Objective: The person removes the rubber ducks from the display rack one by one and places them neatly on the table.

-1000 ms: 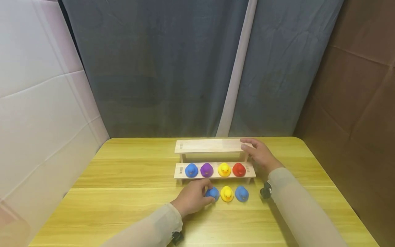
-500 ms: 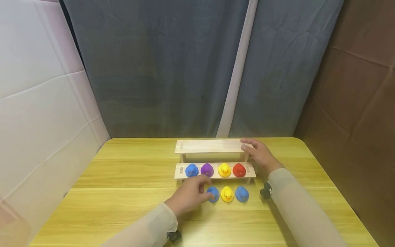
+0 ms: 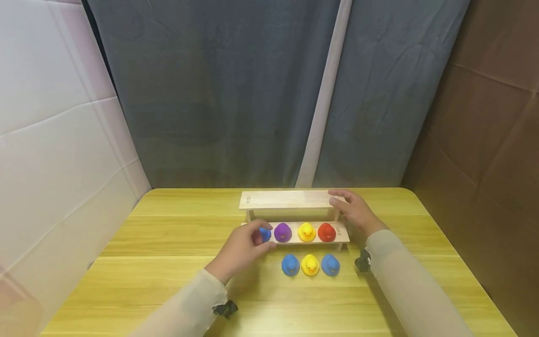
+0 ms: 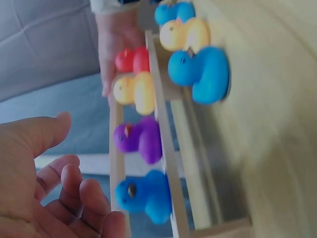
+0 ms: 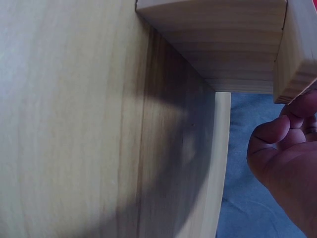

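Observation:
My left hand [image 3: 242,245] is at the left end of the lower wooden shelf [image 3: 343,236], around a blue rubber duck [image 4: 151,196]. In the left wrist view its loosely bent fingers are apart from that duck, with thumb spread and nothing held. A purple duck [image 3: 282,232], a yellow duck [image 3: 306,232] and a red duck [image 3: 326,232] share that shelf. My right hand [image 3: 355,211] holds the right end of the upper wooden shelf [image 3: 286,200], index finger over the top and thumb toward the front. Part of its fingers is hidden in the right wrist view.
In front of the shelves, on the yellow wooden table [image 3: 177,262], a blue duck [image 3: 290,265], another yellow duck [image 3: 310,265] and a further blue duck [image 3: 330,265] stand in a row. A grey curtain [image 3: 210,93] hangs behind the table.
My left hand has left the leftmost blue duck on the table and moved up and left to the blue duck on the lower shelf. My right hand has stayed in place.

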The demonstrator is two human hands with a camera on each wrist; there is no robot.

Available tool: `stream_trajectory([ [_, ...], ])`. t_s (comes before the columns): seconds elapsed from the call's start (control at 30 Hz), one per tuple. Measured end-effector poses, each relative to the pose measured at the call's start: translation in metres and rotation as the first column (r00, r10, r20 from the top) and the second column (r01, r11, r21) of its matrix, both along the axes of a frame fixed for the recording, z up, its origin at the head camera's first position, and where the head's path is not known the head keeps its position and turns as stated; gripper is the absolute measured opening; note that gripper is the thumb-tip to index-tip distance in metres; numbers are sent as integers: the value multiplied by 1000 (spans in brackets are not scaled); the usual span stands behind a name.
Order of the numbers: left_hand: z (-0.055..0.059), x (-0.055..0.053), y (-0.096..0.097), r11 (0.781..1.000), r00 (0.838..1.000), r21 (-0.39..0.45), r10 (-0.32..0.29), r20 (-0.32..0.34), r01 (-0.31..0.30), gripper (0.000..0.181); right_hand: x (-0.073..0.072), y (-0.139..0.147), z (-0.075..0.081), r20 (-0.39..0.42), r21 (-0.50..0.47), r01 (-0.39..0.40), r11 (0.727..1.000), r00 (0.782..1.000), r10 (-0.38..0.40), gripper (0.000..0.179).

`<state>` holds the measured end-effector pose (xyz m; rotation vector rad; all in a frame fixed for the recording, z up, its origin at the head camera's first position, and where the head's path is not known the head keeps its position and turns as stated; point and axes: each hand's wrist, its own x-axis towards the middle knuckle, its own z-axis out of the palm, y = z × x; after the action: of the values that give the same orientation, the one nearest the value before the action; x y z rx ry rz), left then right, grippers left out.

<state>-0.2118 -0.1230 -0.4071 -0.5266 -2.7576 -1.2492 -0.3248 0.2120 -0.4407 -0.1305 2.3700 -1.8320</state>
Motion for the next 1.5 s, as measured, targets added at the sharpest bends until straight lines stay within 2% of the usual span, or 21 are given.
stream_trajectory([
  [0.17, 1, -8, -11, 998, 998, 7, 61, 24, -61, 34, 0, -1, 1, 7, -11, -1, 1000, 1000, 1, 50],
  [0.43, -6, -16, -19, 996, 991, -5, 94, 92, -93, 34, 2, -1, 3, 10, -13, -6, 1000, 1000, 6, 48],
  [0.9, -10, -22, -20, 996, 991, -52, 82, 110, -77, 40, 2, 0, 2, 10, -23, 2, 1000, 1000, -2, 52],
  [1.23, -10, -26, -20, 995, 991, -88, 64, 121, -54, 38, 2, 1, 3, 21, -19, -1, 1000, 1000, 2, 53],
  [1.5, -13, -28, -20, 993, 990, -101, 70, 121, -58, 35, 0, 0, 1, 14, -10, -3, 1000, 1000, 4, 53],
])
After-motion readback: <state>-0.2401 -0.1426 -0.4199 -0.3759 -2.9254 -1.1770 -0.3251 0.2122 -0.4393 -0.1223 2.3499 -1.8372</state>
